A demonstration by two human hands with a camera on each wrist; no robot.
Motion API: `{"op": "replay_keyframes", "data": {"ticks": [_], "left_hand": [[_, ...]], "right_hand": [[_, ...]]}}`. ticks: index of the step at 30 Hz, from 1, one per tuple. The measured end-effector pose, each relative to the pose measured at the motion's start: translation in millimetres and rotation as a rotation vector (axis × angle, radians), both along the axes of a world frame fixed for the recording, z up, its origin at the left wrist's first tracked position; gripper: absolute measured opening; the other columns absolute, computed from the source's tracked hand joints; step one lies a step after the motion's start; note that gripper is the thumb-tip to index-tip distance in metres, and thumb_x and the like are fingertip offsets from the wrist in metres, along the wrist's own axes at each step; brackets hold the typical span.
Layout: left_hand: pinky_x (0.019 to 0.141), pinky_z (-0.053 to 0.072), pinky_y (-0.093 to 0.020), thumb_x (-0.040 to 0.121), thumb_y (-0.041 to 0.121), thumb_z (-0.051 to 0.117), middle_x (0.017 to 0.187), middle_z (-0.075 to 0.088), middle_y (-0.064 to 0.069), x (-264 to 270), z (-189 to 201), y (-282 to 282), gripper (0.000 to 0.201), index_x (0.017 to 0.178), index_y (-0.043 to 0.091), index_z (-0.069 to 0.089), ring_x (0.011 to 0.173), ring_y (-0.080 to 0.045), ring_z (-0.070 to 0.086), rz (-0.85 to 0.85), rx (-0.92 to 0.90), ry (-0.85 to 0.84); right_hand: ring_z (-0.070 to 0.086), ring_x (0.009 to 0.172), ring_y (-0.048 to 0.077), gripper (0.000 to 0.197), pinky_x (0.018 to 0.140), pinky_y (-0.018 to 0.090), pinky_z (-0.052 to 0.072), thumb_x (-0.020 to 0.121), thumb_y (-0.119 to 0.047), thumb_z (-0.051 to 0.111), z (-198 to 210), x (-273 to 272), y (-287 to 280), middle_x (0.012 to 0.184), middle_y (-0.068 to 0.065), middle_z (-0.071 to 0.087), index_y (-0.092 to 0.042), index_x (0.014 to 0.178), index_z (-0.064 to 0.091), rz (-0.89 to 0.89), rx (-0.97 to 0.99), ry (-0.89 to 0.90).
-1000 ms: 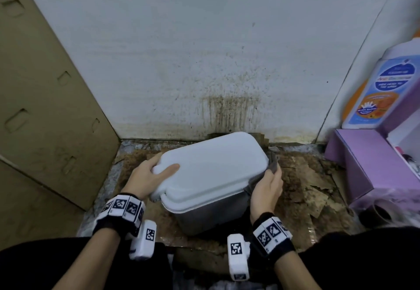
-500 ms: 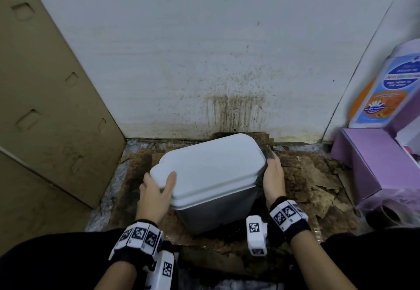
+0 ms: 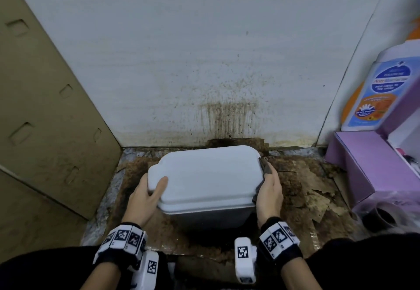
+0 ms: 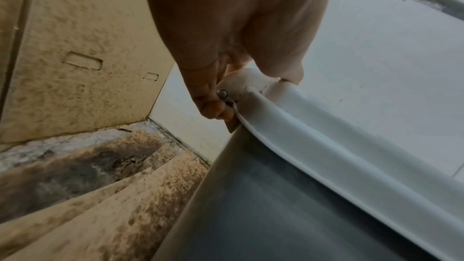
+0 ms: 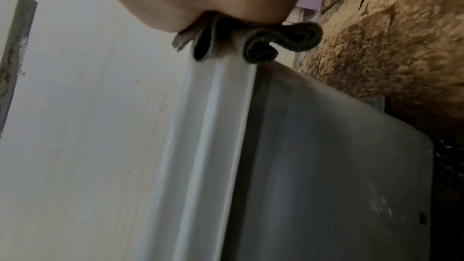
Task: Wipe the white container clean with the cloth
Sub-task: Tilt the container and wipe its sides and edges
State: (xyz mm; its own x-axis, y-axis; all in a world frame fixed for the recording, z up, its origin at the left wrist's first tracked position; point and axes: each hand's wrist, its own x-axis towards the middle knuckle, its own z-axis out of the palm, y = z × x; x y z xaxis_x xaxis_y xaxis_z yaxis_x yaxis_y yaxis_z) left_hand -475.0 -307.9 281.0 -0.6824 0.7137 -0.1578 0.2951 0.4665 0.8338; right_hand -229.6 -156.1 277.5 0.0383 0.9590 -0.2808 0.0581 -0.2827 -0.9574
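Against stained wall (image 3: 227, 117), our left hand (image 3: 145, 196) grips white container (image 3: 209, 176) nearer now — right hand (image 3: 269, 189) clutching cloth (image 3: 264, 169) slid along its side.

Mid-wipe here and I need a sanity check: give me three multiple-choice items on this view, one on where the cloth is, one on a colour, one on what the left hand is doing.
1. Where is the cloth?
A. Against the container's right end, under the right hand
B. Spread on top of the lid
C. On the floor by the purple box

2. What colour is the container's body below its white lid?
A. Purple
B. Grey
C. Orange

3. What is the left hand doing?
A. Hanging free
B. Holding a bottle
C. Gripping the lid's left edge

Answers:
1 A: the right hand presses the dark cloth to the right end of the white container.
2 B: the wall under the lid shows grey in the right wrist view.
3 C: the left hand has its thumb on top of the lid and fingers curled under the rim, as the left wrist view shows.
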Motion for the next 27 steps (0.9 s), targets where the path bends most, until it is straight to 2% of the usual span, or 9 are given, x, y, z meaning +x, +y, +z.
{"op": "replay_keyframes", "data": {"ticks": [3,8,12,14,16,18,20,23,27], "left_hand": [[0.088,0.044,-0.032,0.097,0.051,0.054,0.127,0.062,0.005,-11.4,7.7,11.4,0.054,0.145,0.027,0.047,0.116,-0.02,0.059,-0.096,-0.017,0.016],[0.085,0.041,-0.03,0.101,0.044,0.052,0.126,0.06,0.002,-22.0,8.8,16.7,0.051,0.147,0.024,0.044,0.109,-0.017,0.055,-0.125,-0.068,0.037],[0.077,0.043,-0.025,0.1,0.054,0.048,0.125,0.059,0.003,-22.1,0.9,12.9,0.055,0.148,0.028,0.041,0.107,-0.019,0.056,-0.118,-0.11,0.094],[0.096,0.047,-0.041,0.095,0.07,0.042,0.139,0.053,-0.006,-22.5,-2.9,14.5,0.069,0.151,0.03,0.036,0.123,-0.029,0.053,-0.089,-0.206,0.18],[0.111,0.033,-0.055,0.098,0.066,0.036,0.155,0.034,-0.016,-13.7,-3.2,17.2,0.07,0.155,0.025,0.033,0.139,-0.038,0.037,-0.013,-0.389,0.432],[0.11,0.032,-0.055,0.102,0.058,0.035,0.157,0.032,-0.019,4.6,5.4,21.4,0.063,0.153,0.019,0.039,0.139,-0.04,0.036,-0.011,-0.391,0.7],[0.108,0.036,-0.053,0.103,0.058,0.031,0.156,0.039,-0.016,25.5,18.5,27.8,0.064,0.149,0.017,0.046,0.138,-0.036,0.041,-0.119,-0.296,0.858],[0.12,0.023,-0.048,0.103,0.057,0.026,0.166,0.024,-0.003,50.9,27.8,43.0,0.063,0.155,0.024,0.037,0.151,-0.026,0.025,-0.31,-0.224,0.815],[0.124,0.012,-0.041,0.106,0.054,0.027,0.169,0.013,0.005,78.8,33.2,62.6,0.059,0.158,0.028,0.027,0.155,-0.018,0.011,-0.415,-0.154,0.702]], "right_hand": [[0.052,0.121,0.024,0.047,0.107,0.05,0.042,0.097,-0.033,0.031,-4.7,2.5,-12.6,0.133,-0.001,0.057,-0.04,0.14,0.049,-0.047,0.02,-0.033],[0.043,0.132,0.025,0.048,0.112,0.051,0.035,0.102,-0.036,0.029,-15.0,3.2,-12.9,0.145,0.0,0.048,-0.038,0.15,0.036,0.068,0.033,-0.117],[0.044,0.132,0.024,0.048,0.113,0.05,0.035,0.103,-0.042,0.03,-17.7,0.3,-12.9,0.148,-0.003,0.046,-0.044,0.151,0.032,0.091,-0.013,-0.063],[0.04,0.138,0.025,0.049,0.115,0.051,0.032,0.103,-0.047,0.033,-18.1,0.1,-14.3,0.153,-0.004,0.042,-0.043,0.152,0.029,0.08,-0.032,-0.048],[0.042,0.137,0.025,0.049,0.115,0.049,0.034,0.103,-0.046,0.035,-18.8,-0.2,-14.8,0.151,-0.002,0.045,-0.038,0.152,0.033,0.064,-0.024,-0.044],[0.047,0.132,0.025,0.046,0.112,0.048,0.038,0.104,-0.043,0.036,-17.2,-1.6,-16.5,0.146,0.0,0.05,-0.033,0.149,0.039,0.055,0.008,-0.033],[0.049,0.128,0.024,0.043,0.11,0.043,0.04,0.105,-0.039,0.036,-14.9,-4.4,-19.6,0.141,0.001,0.054,-0.029,0.147,0.044,0.045,0.034,-0.024],[0.048,0.129,0.023,0.041,0.109,0.037,0.038,0.106,-0.035,0.035,-12.1,-10.6,-25.1,0.14,0.002,0.054,-0.025,0.144,0.046,0.026,0.075,-0.03],[0.048,0.131,0.022,0.041,0.112,0.039,0.037,0.107,-0.034,0.034,-10.4,-19.7,-30.3,0.141,0.001,0.054,-0.024,0.145,0.045,0.031,0.142,-0.058]]}}
